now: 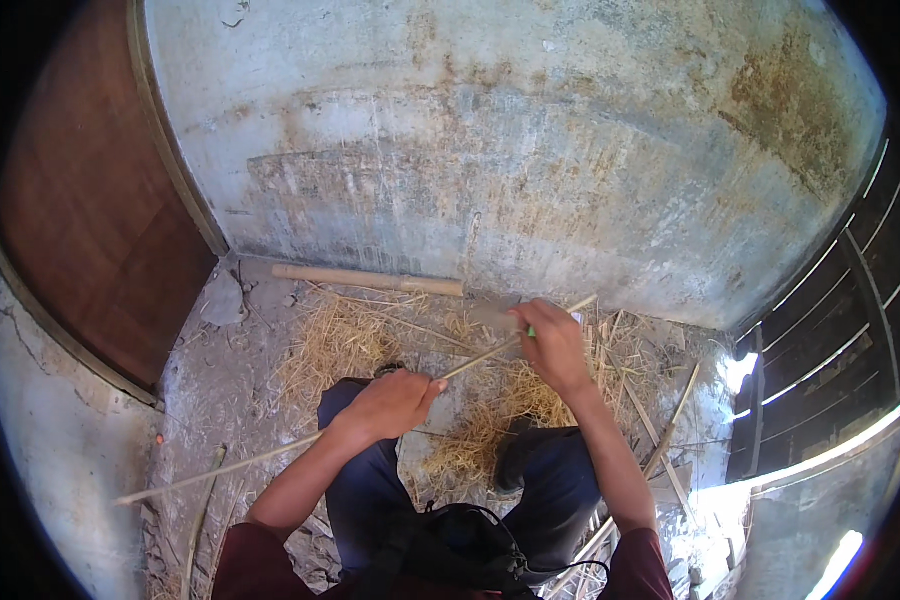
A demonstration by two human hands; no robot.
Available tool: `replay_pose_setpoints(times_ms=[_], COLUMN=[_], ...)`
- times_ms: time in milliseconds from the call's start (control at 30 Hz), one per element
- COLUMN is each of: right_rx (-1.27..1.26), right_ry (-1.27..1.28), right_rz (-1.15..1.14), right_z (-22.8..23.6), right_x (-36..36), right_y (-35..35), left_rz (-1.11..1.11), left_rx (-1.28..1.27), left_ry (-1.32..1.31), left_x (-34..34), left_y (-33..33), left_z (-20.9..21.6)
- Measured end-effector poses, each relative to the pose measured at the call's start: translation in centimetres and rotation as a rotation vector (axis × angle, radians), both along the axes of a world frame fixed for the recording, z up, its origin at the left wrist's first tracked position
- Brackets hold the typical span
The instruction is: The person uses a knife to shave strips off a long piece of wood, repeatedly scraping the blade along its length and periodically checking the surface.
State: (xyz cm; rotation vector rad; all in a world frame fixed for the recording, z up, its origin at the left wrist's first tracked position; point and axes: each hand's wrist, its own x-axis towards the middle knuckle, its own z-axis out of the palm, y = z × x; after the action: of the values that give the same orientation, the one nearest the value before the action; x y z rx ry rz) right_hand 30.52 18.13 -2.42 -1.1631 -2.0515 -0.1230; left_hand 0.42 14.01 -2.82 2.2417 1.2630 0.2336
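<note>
Gripping a long thin cane (270, 455) mid-length, the left hand (390, 403) steadied it across the knees while the right hand (553, 343), closed on a blade (497, 316), worked near its far end above straw shavings (480, 430).

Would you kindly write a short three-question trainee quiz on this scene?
1. True or false: both hands grip the same long thin stick.
2. What lies against the foot of the wall? A) a thick wooden pole B) a bucket C) a rope
3. What litters the floor around the knees?

Key: 1 true, left hand and right hand; 2 A, the pole; 3 straw-like shavings.
</note>
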Motion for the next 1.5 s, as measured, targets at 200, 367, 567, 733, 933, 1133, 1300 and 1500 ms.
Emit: replay_pose_setpoints(times_ms=[200, 367, 567, 733, 933, 1133, 1300, 1500], right_rx=[-0.382, -0.719, -0.791, -0.734, -0.673, -0.722, -0.682, -0.723], right_ry=[0.012, 0.148, 0.445, 0.534, 0.510, 0.489, 0.566, 0.498], right_rz=[0.072, 0.090, 0.033, 0.018, -0.015, 0.002, 0.056, 0.008], right_z=[-2.8, -3.4, -4.3, -2.7, -4.1, -3.5, -3.6, -4.7], right_x=[0.0, 0.4, 1.6, 1.2, 3.0, 3.0, 3.8, 6.4], right_y=[0.8, 0.6, 1.1, 1.1, 1.5, 1.6, 2.2, 2.6], left_rz=[-0.087, -0.065, -0.119, -0.094, 0.243, 0.327, 0.024, 0.327], left_rx=[-0.008, 0.099, 0.973, 0.830, -0.061, -0.279, -0.020, 0.000], left_ry=[0.084, 0.237, -0.225, -0.690, -1.206, -1.701, -1.710, -1.273], left_x=[-0.9, 0.0, 2.5, 1.2, 0.9, 1.4, 2.8, 4.1], left_y=[1.6, 2.5, 2.6, -4.1, 0.7, 5.7, 6.1, 5.2], left_z=[1.1, 4.0, 5.6, 0.2, -9.3, -6.3, -4.4, -2.4])
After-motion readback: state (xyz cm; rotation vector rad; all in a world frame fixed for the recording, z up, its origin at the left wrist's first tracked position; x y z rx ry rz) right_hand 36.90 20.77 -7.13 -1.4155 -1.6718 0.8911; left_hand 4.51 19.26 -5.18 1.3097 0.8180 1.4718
